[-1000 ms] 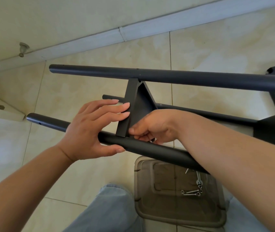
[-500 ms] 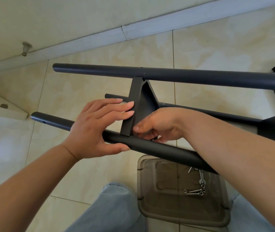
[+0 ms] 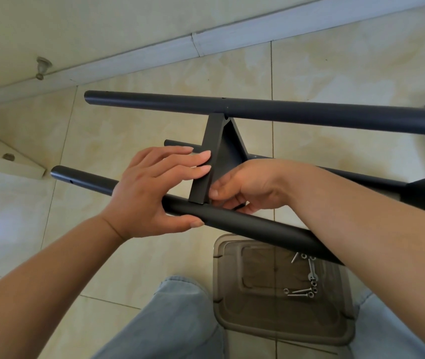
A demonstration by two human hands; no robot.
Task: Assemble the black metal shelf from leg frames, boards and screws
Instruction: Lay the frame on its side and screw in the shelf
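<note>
So we've got the shelf frame lying on its side over the tiled floor (image 3: 128, 120), near the edge where the floor meets the wall. Three black tubes run roughly side by side: the far tube (image 3: 258, 110), a lower tube (image 3: 361, 174) behind our arms, and the near tube (image 3: 245, 224) closest to us. A black shelf board (image 3: 206, 161), seen edge-on, spans between the far and near tubes.

Our left hand (image 3: 154, 193) has its thumb along the near tube's underside and its straight fingers pressed flat against the board's left face, so it's braced on the parts, not curled round them. Our right hand (image 3: 245, 187) is curled in tight at the joint where the board meets the near tube, fingertips pinched together there; what it pinches is hidden, so we can't tell.

Below the near tube, between our jeans-clad knees (image 3: 175, 325), a clear plastic tray (image 3: 232, 314) sits on the floor with a few loose screws (image 3: 307, 281) along its right side.
</note>
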